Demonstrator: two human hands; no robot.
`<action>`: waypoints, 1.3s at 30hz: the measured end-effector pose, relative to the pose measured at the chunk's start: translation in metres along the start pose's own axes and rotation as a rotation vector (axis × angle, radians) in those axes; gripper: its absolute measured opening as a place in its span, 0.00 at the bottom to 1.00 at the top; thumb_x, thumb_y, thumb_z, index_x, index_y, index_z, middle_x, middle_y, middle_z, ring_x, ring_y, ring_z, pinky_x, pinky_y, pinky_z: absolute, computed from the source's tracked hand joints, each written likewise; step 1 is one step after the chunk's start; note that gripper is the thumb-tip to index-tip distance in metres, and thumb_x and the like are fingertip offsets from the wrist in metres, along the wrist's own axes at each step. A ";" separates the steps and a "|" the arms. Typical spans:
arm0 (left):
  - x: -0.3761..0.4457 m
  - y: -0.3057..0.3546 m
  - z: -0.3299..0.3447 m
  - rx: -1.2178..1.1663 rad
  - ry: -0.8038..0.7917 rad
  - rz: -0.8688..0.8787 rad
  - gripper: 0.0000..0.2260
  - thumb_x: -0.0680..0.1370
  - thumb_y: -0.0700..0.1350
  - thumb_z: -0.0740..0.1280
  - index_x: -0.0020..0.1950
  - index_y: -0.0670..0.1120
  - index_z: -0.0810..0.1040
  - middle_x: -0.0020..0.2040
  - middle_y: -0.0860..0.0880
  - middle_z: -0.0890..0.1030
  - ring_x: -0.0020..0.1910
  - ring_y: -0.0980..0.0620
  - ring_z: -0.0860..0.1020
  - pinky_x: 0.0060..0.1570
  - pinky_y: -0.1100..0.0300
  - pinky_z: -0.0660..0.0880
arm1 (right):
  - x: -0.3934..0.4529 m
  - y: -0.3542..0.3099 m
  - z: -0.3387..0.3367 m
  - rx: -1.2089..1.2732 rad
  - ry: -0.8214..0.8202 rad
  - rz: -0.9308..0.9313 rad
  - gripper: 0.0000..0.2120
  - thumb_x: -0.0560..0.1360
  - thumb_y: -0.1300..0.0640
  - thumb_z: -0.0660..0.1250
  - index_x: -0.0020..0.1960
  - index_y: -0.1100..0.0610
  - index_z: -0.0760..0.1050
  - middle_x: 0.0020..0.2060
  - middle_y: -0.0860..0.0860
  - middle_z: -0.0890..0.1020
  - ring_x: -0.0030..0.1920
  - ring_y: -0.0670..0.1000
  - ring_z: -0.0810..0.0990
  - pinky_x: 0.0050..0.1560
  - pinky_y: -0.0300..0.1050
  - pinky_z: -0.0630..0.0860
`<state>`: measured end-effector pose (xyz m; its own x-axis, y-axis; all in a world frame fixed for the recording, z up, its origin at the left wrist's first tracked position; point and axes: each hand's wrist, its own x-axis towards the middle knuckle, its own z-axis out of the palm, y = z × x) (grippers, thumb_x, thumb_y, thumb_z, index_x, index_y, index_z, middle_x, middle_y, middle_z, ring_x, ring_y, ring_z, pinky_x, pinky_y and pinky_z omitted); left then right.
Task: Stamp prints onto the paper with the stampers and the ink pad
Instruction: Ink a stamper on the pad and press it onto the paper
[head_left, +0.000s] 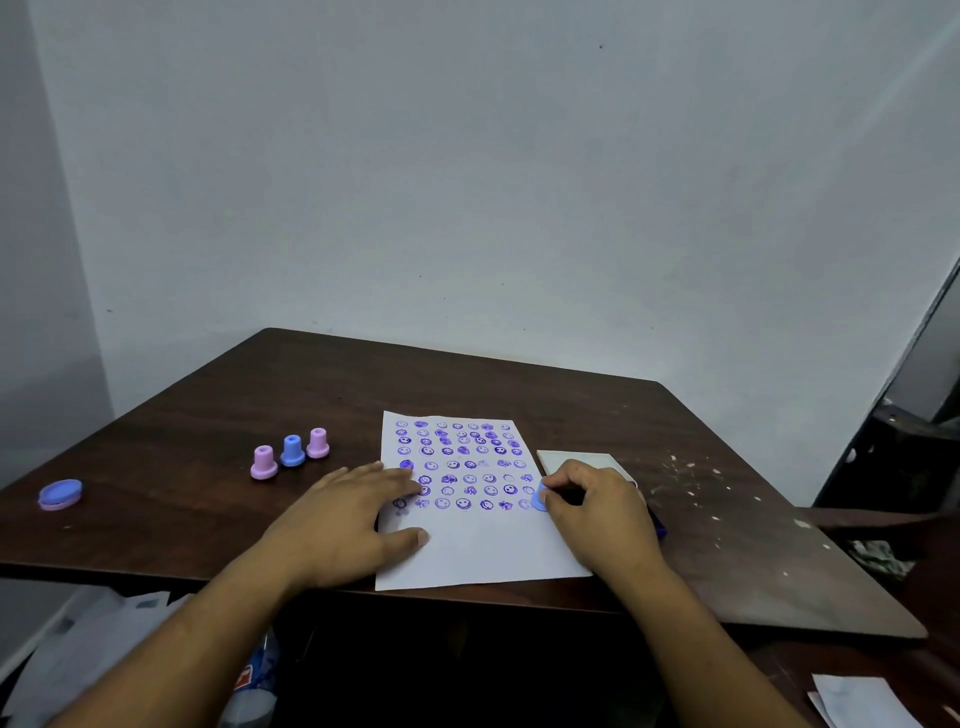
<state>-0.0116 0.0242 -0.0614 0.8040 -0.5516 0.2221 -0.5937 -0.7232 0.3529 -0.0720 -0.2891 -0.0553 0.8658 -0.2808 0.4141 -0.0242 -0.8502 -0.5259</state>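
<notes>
A white paper (483, 556) lies on the dark wooden table (467, 384), its upper part covered with rows of purple smiley prints. My left hand (348, 519) rests flat on the paper's left edge, fingers spread. At the paper's right edge my right hand (597, 512) grips a blue stamper (541, 500), tilted on its side by the last print of the bottom row. Three more stampers stand upright to the left: pink (263, 462), blue (292, 450), pink (317, 443). The ink pad is mostly hidden under my right hand.
A round blue and pink lid (60, 494) lies at the table's far left. A pale flat card (576, 460) sits behind my right hand. White paint flecks mark the table's right side. Dark furniture (909, 431) stands to the right; papers and bags lie on the floor.
</notes>
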 end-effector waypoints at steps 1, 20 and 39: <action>0.000 0.000 0.000 0.003 0.003 0.002 0.34 0.70 0.74 0.58 0.74 0.63 0.69 0.77 0.65 0.66 0.78 0.63 0.57 0.77 0.55 0.56 | 0.000 0.000 0.000 -0.004 -0.002 0.001 0.01 0.76 0.46 0.75 0.47 0.40 0.85 0.44 0.40 0.87 0.47 0.43 0.83 0.53 0.50 0.82; -0.001 0.004 -0.004 -0.001 -0.010 -0.005 0.33 0.71 0.71 0.60 0.75 0.62 0.69 0.78 0.63 0.65 0.78 0.62 0.58 0.77 0.55 0.55 | -0.004 0.003 -0.007 0.300 0.219 0.126 0.06 0.76 0.51 0.77 0.47 0.40 0.82 0.45 0.38 0.87 0.49 0.34 0.83 0.47 0.39 0.80; -0.003 0.004 -0.004 -0.009 -0.040 -0.007 0.32 0.73 0.71 0.59 0.76 0.63 0.67 0.78 0.65 0.64 0.78 0.63 0.56 0.79 0.53 0.52 | 0.035 -0.083 0.015 0.192 -0.001 -0.118 0.04 0.78 0.47 0.75 0.48 0.43 0.81 0.48 0.41 0.86 0.49 0.45 0.84 0.51 0.53 0.83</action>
<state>-0.0165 0.0248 -0.0571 0.8058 -0.5632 0.1830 -0.5878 -0.7231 0.3627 -0.0319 -0.2212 -0.0083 0.8576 -0.1836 0.4804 0.1729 -0.7768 -0.6055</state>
